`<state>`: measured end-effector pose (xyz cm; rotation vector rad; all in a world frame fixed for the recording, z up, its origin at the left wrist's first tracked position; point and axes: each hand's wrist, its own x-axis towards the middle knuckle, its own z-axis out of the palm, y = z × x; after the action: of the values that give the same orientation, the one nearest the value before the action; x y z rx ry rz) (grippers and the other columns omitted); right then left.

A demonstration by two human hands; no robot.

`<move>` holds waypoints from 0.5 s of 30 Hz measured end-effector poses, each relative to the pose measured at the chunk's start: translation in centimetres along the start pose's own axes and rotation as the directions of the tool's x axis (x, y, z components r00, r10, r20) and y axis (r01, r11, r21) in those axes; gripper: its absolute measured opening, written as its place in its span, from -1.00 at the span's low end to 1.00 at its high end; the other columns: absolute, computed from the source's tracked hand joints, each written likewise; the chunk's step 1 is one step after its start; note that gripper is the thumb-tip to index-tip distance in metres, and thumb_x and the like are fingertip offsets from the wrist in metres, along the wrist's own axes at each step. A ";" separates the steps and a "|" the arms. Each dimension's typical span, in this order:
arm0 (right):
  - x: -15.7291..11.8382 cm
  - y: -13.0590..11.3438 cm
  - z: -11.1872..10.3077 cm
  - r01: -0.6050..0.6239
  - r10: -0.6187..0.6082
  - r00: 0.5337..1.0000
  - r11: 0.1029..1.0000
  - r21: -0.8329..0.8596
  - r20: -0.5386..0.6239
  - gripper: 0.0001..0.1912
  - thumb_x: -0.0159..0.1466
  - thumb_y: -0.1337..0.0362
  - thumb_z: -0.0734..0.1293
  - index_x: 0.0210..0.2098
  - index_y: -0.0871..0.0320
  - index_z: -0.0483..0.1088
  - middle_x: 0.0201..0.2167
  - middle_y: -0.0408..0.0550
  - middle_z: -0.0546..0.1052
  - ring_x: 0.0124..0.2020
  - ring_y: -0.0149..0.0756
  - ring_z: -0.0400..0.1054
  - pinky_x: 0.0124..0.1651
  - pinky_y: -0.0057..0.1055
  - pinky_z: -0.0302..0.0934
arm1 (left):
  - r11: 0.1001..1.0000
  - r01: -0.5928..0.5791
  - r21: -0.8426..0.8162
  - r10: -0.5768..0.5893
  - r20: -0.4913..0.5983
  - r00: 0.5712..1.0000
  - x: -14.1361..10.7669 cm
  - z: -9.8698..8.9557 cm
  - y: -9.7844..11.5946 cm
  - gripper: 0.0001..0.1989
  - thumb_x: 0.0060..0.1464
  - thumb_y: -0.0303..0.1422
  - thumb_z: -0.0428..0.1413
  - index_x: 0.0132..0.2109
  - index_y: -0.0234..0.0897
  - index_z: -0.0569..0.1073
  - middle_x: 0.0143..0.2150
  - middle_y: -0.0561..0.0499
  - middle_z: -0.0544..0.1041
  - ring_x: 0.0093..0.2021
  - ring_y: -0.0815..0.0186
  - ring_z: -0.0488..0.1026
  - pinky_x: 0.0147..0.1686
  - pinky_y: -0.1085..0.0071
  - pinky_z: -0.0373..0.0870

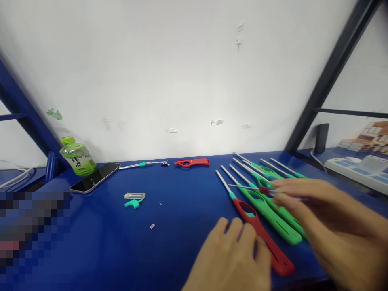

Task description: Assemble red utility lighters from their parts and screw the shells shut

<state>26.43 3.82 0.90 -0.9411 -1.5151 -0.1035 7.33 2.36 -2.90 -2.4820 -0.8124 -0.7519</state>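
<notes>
My right hand (324,220): thumb and fingers pinched on a screwdriver (264,190), leaving its shaft free. My left hand (235,254): half curled at the red lighter (274,251), left of green lighters (281,227), perhaps steadying; any hold, I cannot tell.

Left hand (233,254) knuckles-up, right hand (327,218) in a pinch.

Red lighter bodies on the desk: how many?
2: front red body by the left hand; back red body near the wall. The right hand may hide more.
</notes>
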 end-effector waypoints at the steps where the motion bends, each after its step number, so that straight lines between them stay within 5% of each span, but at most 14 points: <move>1: 0.0 -0.4 0.6 0.000 -0.001 0.993 1.000 0.009 0.116 -0.95 0.39 0.21 0.51 -0.19 -0.13 0.66 -0.19 -0.22 0.74 -0.19 -0.25 0.64 -0.06 -0.39 0.54 | 0.998 0.061 0.001 -0.061 0.041 0.997 -0.7 -1.1 -1.3 -0.81 0.38 -0.46 0.08 -0.11 -0.22 0.60 -0.19 0.00 0.68 -0.23 0.19 0.64 -0.25 0.29 0.57; 5: -1.2 -0.7 3.7 -0.005 -0.027 0.870 0.998 0.064 0.493 -0.86 0.47 0.28 0.44 -0.15 -0.11 0.65 -0.08 -0.27 0.76 -0.09 -0.32 0.69 0.07 -0.50 0.53 | 0.921 0.383 0.067 -0.388 0.208 0.898 -4.2 -5.0 -7.4 -0.48 0.22 -0.66 -0.05 0.11 -0.11 0.61 -0.01 -0.02 0.67 -0.11 0.21 0.69 -0.20 0.35 0.61; 11: -3.3 -0.5 6.5 0.058 0.008 0.482 0.997 -0.041 0.876 -0.72 0.58 0.16 0.29 0.17 -0.17 0.59 0.43 -0.18 0.48 0.36 -0.13 0.47 0.41 -0.17 0.38 | 0.533 0.798 0.280 -0.845 0.128 0.519 -8.8 -7.6 -13.4 -0.52 0.48 -0.25 -0.14 0.35 -0.16 0.48 0.40 -0.39 0.34 -0.44 0.16 0.63 -0.32 0.05 0.61; 13: -2.8 -0.7 6.2 0.113 0.030 0.400 0.990 -0.082 0.916 -0.67 0.59 0.06 0.27 0.27 -0.24 0.53 0.51 -0.21 0.37 0.47 -0.07 0.34 0.47 -0.05 0.31 | 0.421 0.857 0.296 -0.905 0.065 0.421 -9.5 -8.2 -14.1 -0.48 0.46 -0.19 -0.15 0.41 -0.19 0.41 0.40 -0.48 0.29 -0.39 0.03 0.64 -0.28 -0.08 0.61; 15: -1.4 -0.9 5.8 0.183 0.016 0.368 0.979 -0.089 0.930 -0.63 0.60 0.01 0.23 0.30 -0.25 0.51 0.53 -0.19 0.34 0.51 -0.02 0.27 0.50 0.00 0.27 | 0.360 0.892 0.273 -0.930 0.025 0.368 -10.0 -9.0 -14.7 -0.46 0.45 -0.15 -0.12 0.43 -0.19 0.37 0.37 -0.49 0.32 -0.28 -0.09 0.67 -0.21 -0.15 0.61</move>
<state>21.15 5.85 -1.14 -1.1330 -2.6828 0.3011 -12.07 4.34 1.16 -1.6960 -2.3251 -0.6793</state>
